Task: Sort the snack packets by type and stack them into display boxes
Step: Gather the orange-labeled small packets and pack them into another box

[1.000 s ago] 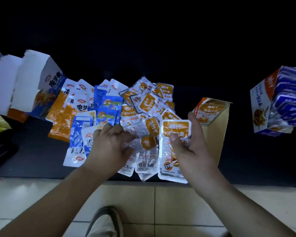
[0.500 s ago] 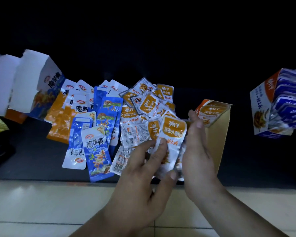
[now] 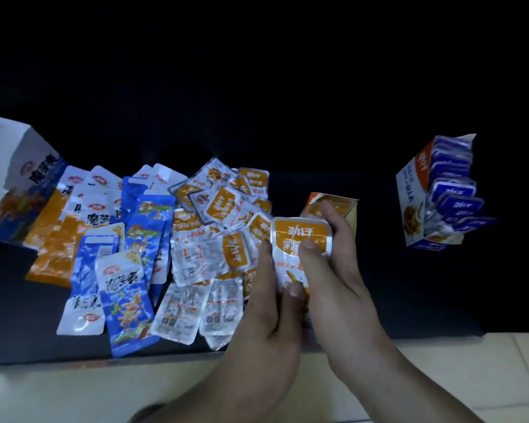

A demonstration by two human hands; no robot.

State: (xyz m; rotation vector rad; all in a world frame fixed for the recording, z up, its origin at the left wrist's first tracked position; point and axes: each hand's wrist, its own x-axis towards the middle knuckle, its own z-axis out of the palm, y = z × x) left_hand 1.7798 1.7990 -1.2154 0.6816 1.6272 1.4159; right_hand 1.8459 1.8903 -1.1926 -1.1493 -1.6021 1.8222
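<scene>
Grip: 2 hands [image 3: 269, 315] [image 3: 342, 270], 1 orange packet [image 3: 300, 233] — 3 boxes [image 3: 19, 178] [image 3: 353, 215] [image 3: 409, 196].

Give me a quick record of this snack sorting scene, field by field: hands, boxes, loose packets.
left hand: pinches the held orange packet from its left
right hand: grips the same packet, thumb on its front
orange box: open, just behind the right hand
right box: holds purple-blue packets
left box: white and blue, open
pile: loose orange packets in the middle, blue packets to their left
surface: black table
</scene>
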